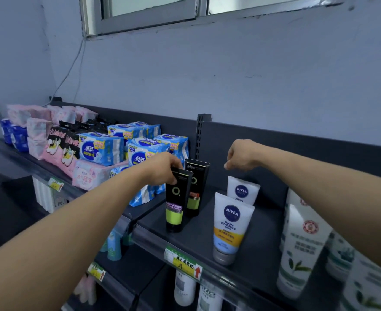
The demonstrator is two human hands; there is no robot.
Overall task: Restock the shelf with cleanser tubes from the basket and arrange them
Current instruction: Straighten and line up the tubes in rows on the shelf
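Observation:
On the dark top shelf (261, 250) two black-and-green cleanser tubes stand upright, one behind the other. My left hand (162, 168) grips the top of the front black tube (176, 202); the rear black tube (195, 187) stands free just behind it. To the right stand two white Nivea tubes, cap down: the front Nivea tube (230, 227) and the rear Nivea tube (243, 190). My right hand (241, 157) hovers just above the rear Nivea tube with curled fingers and holds nothing. No basket is in view.
Stacked blue and pink packs (104, 149) fill the shelf to the left. White tubes with green leaf print (301, 245) stand at the right. A perforated shelf upright (200, 135) rises behind the black tubes. Yellow price labels (185, 262) line the front rail; bottles stand on the lower shelf.

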